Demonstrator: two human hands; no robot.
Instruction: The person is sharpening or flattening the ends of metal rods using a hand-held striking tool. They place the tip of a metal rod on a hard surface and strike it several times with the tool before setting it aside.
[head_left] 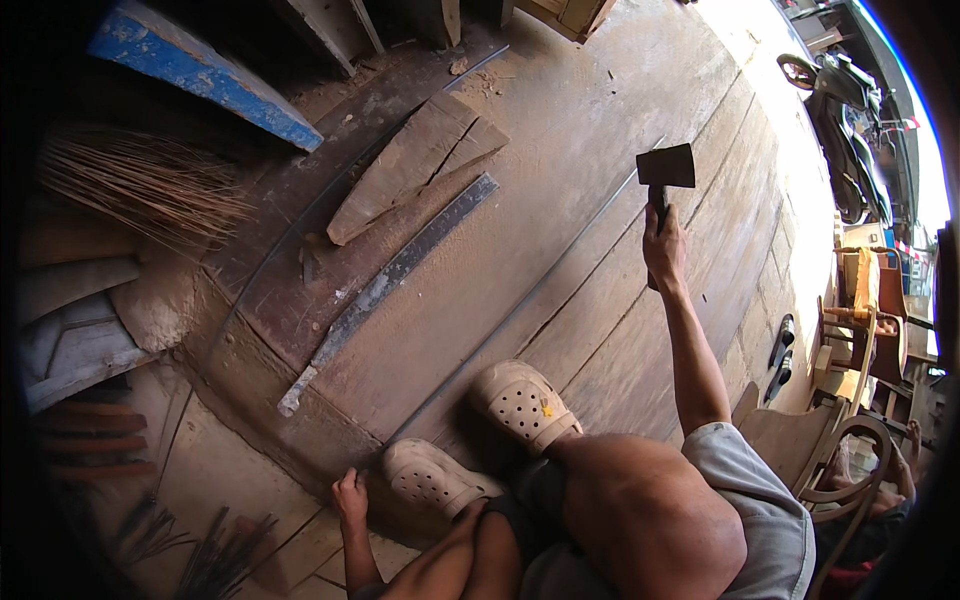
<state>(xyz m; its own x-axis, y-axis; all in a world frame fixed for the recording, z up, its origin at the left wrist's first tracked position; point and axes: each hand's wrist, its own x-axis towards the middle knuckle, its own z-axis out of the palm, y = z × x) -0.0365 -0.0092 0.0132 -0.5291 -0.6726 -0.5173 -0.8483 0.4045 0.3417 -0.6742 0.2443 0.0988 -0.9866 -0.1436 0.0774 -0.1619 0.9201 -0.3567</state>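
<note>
My right hand (664, 248) is closed around the dark handle of a hatchet (665, 165), holding it out over the floor with the broad head uppermost. My left hand (350, 491) is low beside my beige clogs (428, 478), fingers curled; what they hold, if anything, is too small to name. Ahead and left of me lies a split, tapered wooden block (398, 172) on a dark, worn board (280, 310). A long, narrow strip with flaking pale paint (382, 292) lies alongside the block, nearer to me.
A blue painted beam (200, 75), a bundle of thin sticks (145, 185) and curved wood pieces (85, 340) crowd the left. At right are parked motorbikes (840, 130), loose sandals (780, 355), wooden chairs (850, 320) and another person (865, 540). A thin rod (530, 295) crosses the floor.
</note>
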